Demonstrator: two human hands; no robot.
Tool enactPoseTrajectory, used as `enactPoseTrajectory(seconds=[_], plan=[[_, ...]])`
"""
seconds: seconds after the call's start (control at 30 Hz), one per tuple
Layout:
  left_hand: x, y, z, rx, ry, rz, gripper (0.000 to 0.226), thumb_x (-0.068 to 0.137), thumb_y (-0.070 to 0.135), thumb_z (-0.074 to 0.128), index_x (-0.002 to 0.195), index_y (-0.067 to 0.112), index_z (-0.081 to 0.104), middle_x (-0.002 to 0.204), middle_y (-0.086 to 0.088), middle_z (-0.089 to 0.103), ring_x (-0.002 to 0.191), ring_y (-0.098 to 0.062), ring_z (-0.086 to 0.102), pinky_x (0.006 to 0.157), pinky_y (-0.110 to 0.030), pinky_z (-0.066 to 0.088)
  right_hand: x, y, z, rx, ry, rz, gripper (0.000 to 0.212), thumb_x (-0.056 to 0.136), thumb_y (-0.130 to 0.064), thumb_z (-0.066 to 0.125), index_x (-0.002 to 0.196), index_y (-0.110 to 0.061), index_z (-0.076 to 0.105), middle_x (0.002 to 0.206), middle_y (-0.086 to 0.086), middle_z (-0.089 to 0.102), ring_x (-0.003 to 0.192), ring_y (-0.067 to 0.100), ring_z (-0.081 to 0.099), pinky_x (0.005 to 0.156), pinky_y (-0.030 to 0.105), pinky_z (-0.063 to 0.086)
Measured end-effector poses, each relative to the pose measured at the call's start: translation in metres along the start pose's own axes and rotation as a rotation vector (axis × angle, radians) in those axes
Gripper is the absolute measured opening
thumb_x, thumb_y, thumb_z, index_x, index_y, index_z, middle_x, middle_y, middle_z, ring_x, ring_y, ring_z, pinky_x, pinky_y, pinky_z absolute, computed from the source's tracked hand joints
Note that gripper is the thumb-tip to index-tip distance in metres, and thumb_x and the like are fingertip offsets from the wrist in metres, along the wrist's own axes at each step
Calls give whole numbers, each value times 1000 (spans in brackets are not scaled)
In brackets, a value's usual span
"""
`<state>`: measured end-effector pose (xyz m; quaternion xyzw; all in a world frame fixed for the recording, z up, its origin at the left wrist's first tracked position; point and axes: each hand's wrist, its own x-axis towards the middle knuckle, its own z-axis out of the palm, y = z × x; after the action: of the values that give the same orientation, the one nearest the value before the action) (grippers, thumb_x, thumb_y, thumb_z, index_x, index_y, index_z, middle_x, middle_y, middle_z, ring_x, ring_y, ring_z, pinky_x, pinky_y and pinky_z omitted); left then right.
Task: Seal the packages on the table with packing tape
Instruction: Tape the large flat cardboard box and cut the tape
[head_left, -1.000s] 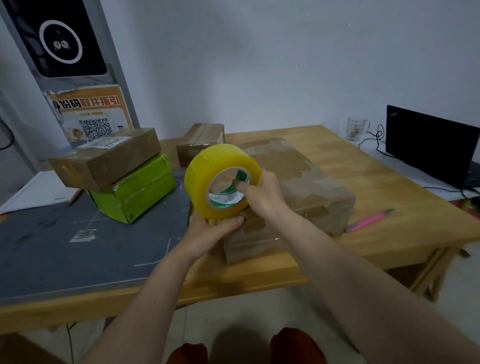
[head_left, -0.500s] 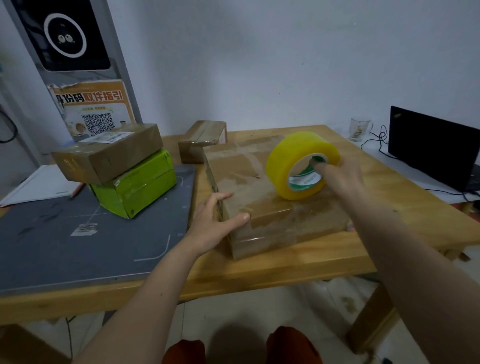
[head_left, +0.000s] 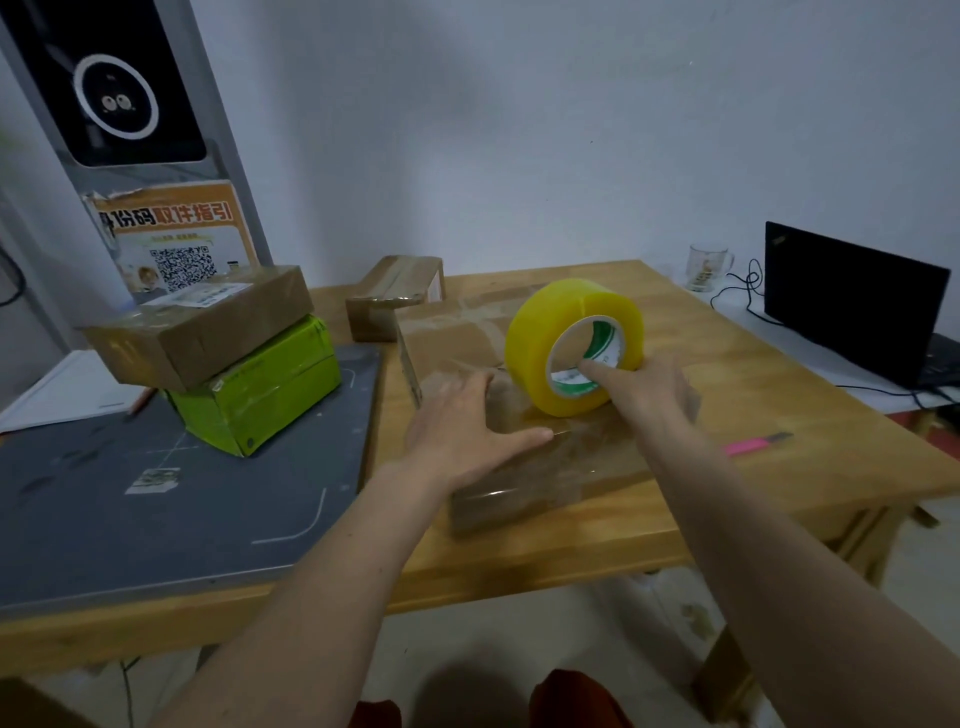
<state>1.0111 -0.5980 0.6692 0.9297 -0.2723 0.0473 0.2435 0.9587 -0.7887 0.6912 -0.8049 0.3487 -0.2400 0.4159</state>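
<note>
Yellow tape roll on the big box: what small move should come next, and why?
Probably draw the yellow roll of packing tape on across the large brown cardboard box: the right hand grips its core, the left hand presses the top flat.

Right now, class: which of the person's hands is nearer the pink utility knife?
Right. The right hand holds the tape roll just left of the pink utility knife; the left hand lies farther left on the package.
</note>
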Motion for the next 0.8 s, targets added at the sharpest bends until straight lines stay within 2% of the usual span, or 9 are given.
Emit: enactPoseTrajectory(seconds=[0.07,0.13,0.17,0.23,0.33,0.5,0.67,0.73,0.8], plan=[[1,2,6,104,38,6,104,68,88,50,147,23,33,150,0,41,138,-20,36,108,-38,36,3,5,3,-65,8,-19,48,73,-63,71,82,-17,60,111,12,63,122,32,45,88,38,37],[2,0,10,124,19,-14,114,67,90,45,153,20,21,157,-1,31,144,-21,27,114,-38,28,7,11,2,-90,-1,-28,63,73,-66,67,106,-12,66,127,14,58,132,32,35,102,42,34],[3,-1,11,124,4,-20,118,65,92,43,155,21,15,159,-1,28,145,-22,25,115,-39,26,9,13,1,-83,3,-39,60,73,-65,67,105,-15,67,130,14,56,135,32,32,106,43,32],[4,-4,13,122,-15,-31,124,61,95,41,156,25,6,160,-3,26,146,-23,26,115,-39,27,14,17,-3,-82,3,-63,40,74,-64,68,78,-25,61,128,13,56,136,34,32,112,47,25],[4,-4,14,98,1,-49,128,56,98,41,156,28,3,158,-1,30,144,-23,31,113,-39,31,18,14,-10,-116,-57,-35,45,74,-65,67,63,-25,49,103,12,57,127,39,41,109,49,23],[5,-17,0,45,-45,-20,127,56,95,49,156,31,2,157,3,33,143,-21,32,111,-41,34,15,6,-9,-133,-110,-2,46,74,-67,65,75,-22,54,121,15,58,129,38,38,103,50,24],[7,-32,-21,8,-39,-45,131,50,95,52,155,34,3,150,-1,43,137,-26,39,107,-48,41,-7,-4,19,-193,-82,-52,65,78,-69,56,115,-16,62,127,13,57,129,38,38,104,51,23],[5,-30,-17,7,-10,-45,123,54,94,53,154,38,6,150,-4,43,137,-27,39,107,-49,41,-13,-8,24,-202,-100,-73,65,80,-69,54,113,-14,61,126,12,57,128,38,40,105,52,24],[4,-31,-11,16,3,-40,119,57,94,52,153,42,4,151,-1,42,138,-27,39,107,-49,41,-16,-9,24,-185,-99,-115,55,82,-66,54,101,-16,61,114,11,62,118,38,48,104,51,31]])
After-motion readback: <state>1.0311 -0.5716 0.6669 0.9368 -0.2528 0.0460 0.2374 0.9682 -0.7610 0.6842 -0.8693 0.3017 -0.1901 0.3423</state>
